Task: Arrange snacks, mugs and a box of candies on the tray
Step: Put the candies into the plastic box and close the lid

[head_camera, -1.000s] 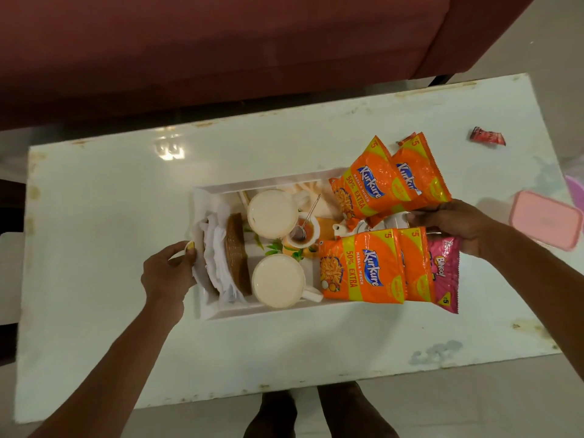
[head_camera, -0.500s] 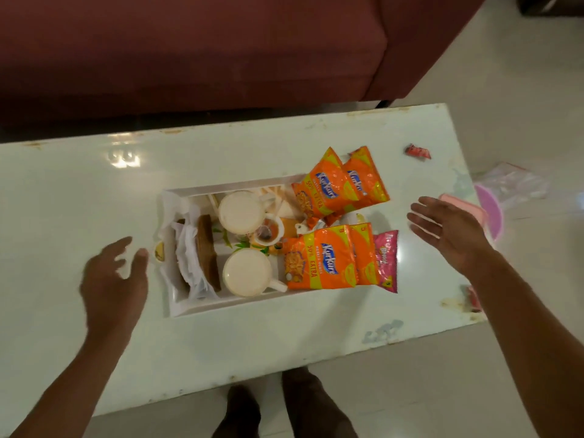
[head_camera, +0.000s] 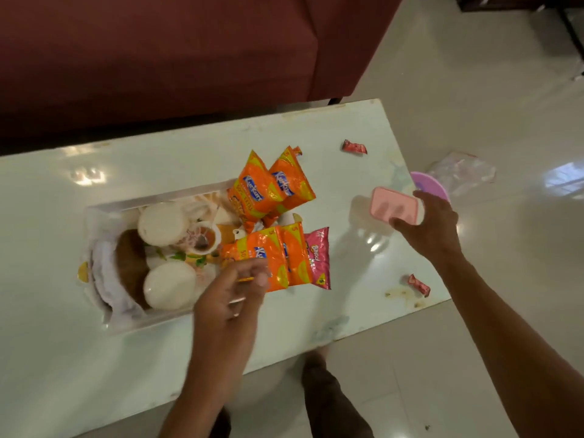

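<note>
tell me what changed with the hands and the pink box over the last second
Both hands let go of the tray edges. The right hand swung out to the right and took hold of the pink box near the table's right edge. The left hand crossed from the tray's left end to the near orange snack packet. The mugs and packets on the tray stayed put.

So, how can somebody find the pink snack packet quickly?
Start at the white tray on the table. At its right end orange packets spill outwards. The pink snack packet lies rightmost in the nearer group, the only pink one.
</note>
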A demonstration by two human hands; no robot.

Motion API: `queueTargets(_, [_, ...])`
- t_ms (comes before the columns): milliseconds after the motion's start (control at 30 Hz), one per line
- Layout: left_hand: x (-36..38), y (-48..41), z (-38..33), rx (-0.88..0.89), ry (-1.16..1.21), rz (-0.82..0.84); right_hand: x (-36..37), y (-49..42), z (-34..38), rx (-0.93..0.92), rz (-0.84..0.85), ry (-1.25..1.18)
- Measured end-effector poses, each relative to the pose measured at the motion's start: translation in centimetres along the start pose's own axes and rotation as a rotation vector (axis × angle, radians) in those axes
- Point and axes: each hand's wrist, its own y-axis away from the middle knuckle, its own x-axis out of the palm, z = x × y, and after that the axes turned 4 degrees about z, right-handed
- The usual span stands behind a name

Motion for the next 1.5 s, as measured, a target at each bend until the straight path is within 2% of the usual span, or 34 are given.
queueTargets(67, [3.5,0.2,0.4,-0.04,0.011,0.02,0.8,-1.6,-1.1,-0.043,0.104,0.129])
queueTargets(167, [7.7,0.3,0.9,-0.103,0.024,0.039,0.7,-4.2,-3.1,-0.06,0.268,0.199])
queueTargets(267, [10.4,0.2,1.3,-0.145,0.015,0.063,0.1,-5.6,-4.9,-0.192,0.412,0.257])
queueTargets(367, [12.1,-0.3,1.1,-0.172,-0.006,0.102,-0.1,-6.0,-6.1,-0.424,0.419,0.373])
queueTargets(467, [12.7,-1.0,1.1,-0.194,-0.029,0.133,0.0,-6.8,-6.3,-0.56,0.402,0.436])
queueTargets(667, [12.7,-2.5,0.7,-0.214,-0.075,0.158,0.7,-7.5,-5.4,-0.649,0.358,0.556])
queueTargets(733, [12.8,-2.7,0.4,-0.204,-0.083,0.165,0.9,-7.4,-4.8,-0.62,0.372,0.551])
queueTargets(800, [12.9,-2.8,0.0,-0.188,-0.075,0.172,0.4,-6.8,-3.9,-0.538,0.397,0.487])
queueTargets(867, [13.2,-2.8,-0.6,-0.165,-0.057,0.174,-0.6,-5.7,-2.9,-0.43,0.424,0.323])
queueTargets(967, [13.6,-2.7,-1.5,-0.128,-0.014,0.157,-3.3,-2.5,-0.9,-0.261,0.473,-0.14])
queueTargets(1067, [13.8,-2.8,-2.7,-0.115,0.072,0.201,-6.1,2.4,1.1,-0.286,0.591,-0.404])
queueTargets(1133, [13.5,-2.7,-3.5,-0.129,0.149,0.282,-7.4,5.4,2.4,-0.326,0.635,-0.427])
queueTargets(1267, [12.3,-1.9,-3.9,-0.18,0.213,0.33,-8.5,8.6,3.9,-0.388,0.583,-0.343])
queueTargets(1500, [10.1,-0.8,-3.1,-0.287,0.425,0.358,-9.2,11.2,5.6,-0.268,0.695,-0.448])
